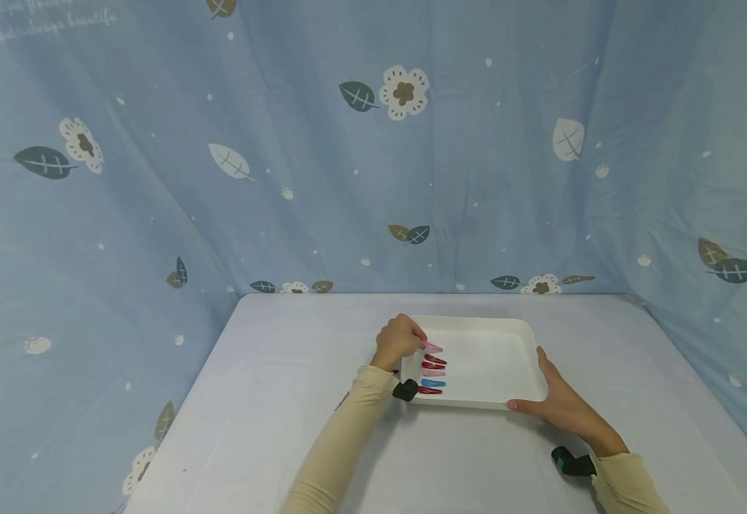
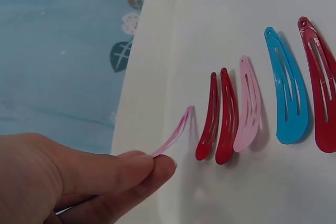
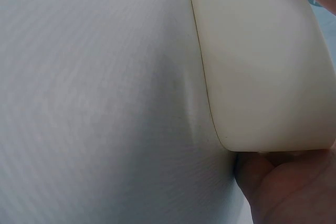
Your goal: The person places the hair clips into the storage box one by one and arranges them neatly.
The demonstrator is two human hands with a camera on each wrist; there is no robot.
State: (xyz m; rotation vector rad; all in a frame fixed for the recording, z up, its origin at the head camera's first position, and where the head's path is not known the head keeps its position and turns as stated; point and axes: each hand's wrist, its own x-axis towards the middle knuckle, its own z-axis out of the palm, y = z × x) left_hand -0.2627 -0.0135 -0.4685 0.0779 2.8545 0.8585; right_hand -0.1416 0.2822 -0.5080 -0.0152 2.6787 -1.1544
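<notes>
My left hand (image 1: 400,337) pinches a pink snap hair clip (image 2: 175,134) between thumb and fingertips, over the left end of a white tray (image 1: 483,357). Its narrow tip points away from my fingers. Beside it in the tray lie other snap clips in a row: two slim red clips, a pale pink clip (image 2: 248,106), a blue clip (image 2: 289,93) and a larger dark red clip (image 2: 321,87). At the tray's near right corner, my right hand (image 1: 563,403) holds the tray, thumb along the front wall and fingers along the right side.
The tray stands on a table with a white cover (image 1: 271,400). A blue curtain (image 1: 476,200) with leaves and flowers hangs behind and at the sides. Black wrist devices are on both wrists; the left one (image 1: 405,390) overlaps the tray's near left corner.
</notes>
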